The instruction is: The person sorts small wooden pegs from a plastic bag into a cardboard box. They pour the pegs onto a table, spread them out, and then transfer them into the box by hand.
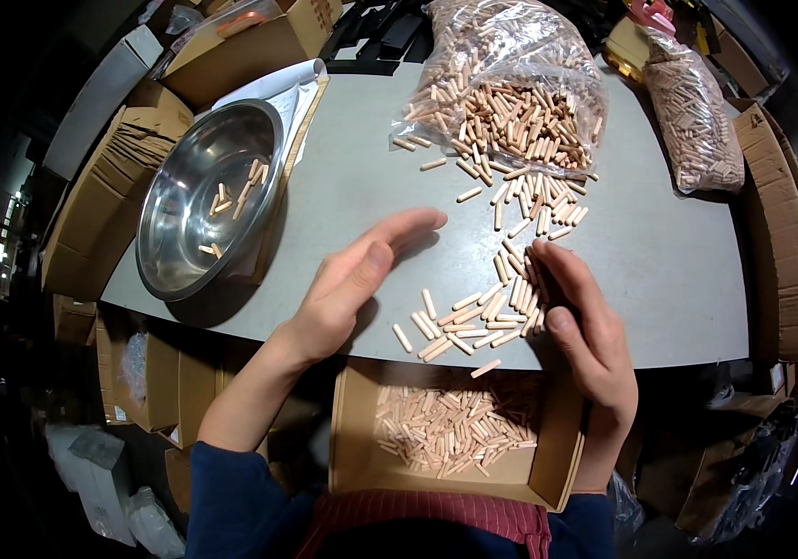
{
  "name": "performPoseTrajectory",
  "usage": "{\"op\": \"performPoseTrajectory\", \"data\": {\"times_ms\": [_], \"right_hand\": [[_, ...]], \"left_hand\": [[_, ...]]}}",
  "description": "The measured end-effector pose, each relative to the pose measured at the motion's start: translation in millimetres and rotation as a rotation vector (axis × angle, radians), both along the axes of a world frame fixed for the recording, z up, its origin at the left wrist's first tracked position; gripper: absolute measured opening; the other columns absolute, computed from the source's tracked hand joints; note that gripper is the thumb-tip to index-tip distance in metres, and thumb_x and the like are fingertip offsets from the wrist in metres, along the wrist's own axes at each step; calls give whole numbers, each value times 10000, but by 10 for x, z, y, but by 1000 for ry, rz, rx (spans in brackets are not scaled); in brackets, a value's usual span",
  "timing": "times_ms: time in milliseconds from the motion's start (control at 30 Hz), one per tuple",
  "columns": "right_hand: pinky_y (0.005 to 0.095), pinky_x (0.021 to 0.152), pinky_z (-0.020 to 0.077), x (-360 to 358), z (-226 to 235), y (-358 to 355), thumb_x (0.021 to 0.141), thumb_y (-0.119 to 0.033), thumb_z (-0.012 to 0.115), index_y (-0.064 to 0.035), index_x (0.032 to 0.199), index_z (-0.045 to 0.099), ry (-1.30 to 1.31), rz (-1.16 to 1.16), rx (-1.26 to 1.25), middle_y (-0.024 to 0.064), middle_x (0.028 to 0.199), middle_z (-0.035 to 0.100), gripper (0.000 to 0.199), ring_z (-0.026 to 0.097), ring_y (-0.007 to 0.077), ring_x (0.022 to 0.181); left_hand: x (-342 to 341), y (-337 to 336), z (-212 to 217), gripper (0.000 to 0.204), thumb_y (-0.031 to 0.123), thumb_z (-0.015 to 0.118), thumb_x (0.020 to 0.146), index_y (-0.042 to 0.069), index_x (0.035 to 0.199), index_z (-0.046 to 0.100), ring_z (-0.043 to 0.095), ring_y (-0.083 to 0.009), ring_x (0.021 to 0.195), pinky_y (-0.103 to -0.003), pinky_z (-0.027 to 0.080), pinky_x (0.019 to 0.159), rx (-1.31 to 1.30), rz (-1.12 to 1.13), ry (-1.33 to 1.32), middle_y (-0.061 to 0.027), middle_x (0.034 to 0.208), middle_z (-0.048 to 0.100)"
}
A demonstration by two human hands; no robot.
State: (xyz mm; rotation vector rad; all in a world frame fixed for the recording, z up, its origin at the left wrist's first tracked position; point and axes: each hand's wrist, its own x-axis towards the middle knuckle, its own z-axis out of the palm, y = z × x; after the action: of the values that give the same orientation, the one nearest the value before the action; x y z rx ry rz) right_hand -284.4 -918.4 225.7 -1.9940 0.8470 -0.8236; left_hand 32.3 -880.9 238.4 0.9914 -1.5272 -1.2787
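Observation:
Short wooden dowel pins point(483, 317) lie scattered near the front edge of the grey table, between my two hands. My left hand point(347, 279) hovers at the left of them, fingers stretched out and thumb raised, holding nothing. On the right, my right hand point(585, 326) stands on edge with its fingers extended, beside the pins and close to or touching the outer ones. Below the table edge, a cardboard box point(347, 438) holds many more pins. One pin point(486, 369) lies at the table's edge above the box. Farther back, an open clear plastic bag point(520, 65) spills pins toward me.
A steel bowl point(175, 200) with several pins inside stands at the left. A second filled bag point(694, 121) is at the back right, by a cardboard carton point(776, 233). Papers point(273, 88) lie behind the bowl, and black strips point(380, 37) at the far edge.

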Motion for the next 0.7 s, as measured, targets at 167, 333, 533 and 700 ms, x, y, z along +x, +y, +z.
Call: {"op": "performPoseTrajectory", "data": {"times_ms": [167, 333, 533, 700], "right_hand": [[542, 1287, 321, -24, 139, -69, 1086, -292, 552, 76, 1582, 444, 102, 303, -47, 286, 1508, 603, 627, 589, 427, 1415], [429, 1169, 476, 68, 112, 299, 1094, -295, 573, 102, 1484, 555, -769, 8, 627, 270, 1469, 642, 557, 638, 352, 1371], [302, 814, 603, -38, 57, 128, 1144, -229, 509, 57, 1409, 612, -730, -222, 535, 220, 1284, 746, 403, 774, 317, 1118], [419, 1032, 584, -94, -42, 85, 1119, -147, 550, 79, 1403, 607, -704, -195, 418, 222, 1289, 740, 368, 752, 321, 1156]], "left_hand": [[-102, -56, 32, 686, 421, 390, 1175, -63, 1660, 370, 332, -334, 1628, -421, 235, 1326, -109, -83, -322, -228, 1705, 424], [-235, -211, 17, 660, 384, 365, 1187, -65, 1670, 343, 339, -329, 1624, -424, 258, 1316, -69, -188, -277, -240, 1705, 419], [-155, -260, -5, 687, 456, 354, 1185, -59, 1638, 389, 507, -309, 1508, -405, 342, 1277, 198, -99, 264, -236, 1591, 559], [58, 12, 5, 623, 134, 620, 1002, -63, 1573, 471, 569, -291, 1438, -432, 381, 1258, 144, 76, 217, -224, 1501, 631]]}}
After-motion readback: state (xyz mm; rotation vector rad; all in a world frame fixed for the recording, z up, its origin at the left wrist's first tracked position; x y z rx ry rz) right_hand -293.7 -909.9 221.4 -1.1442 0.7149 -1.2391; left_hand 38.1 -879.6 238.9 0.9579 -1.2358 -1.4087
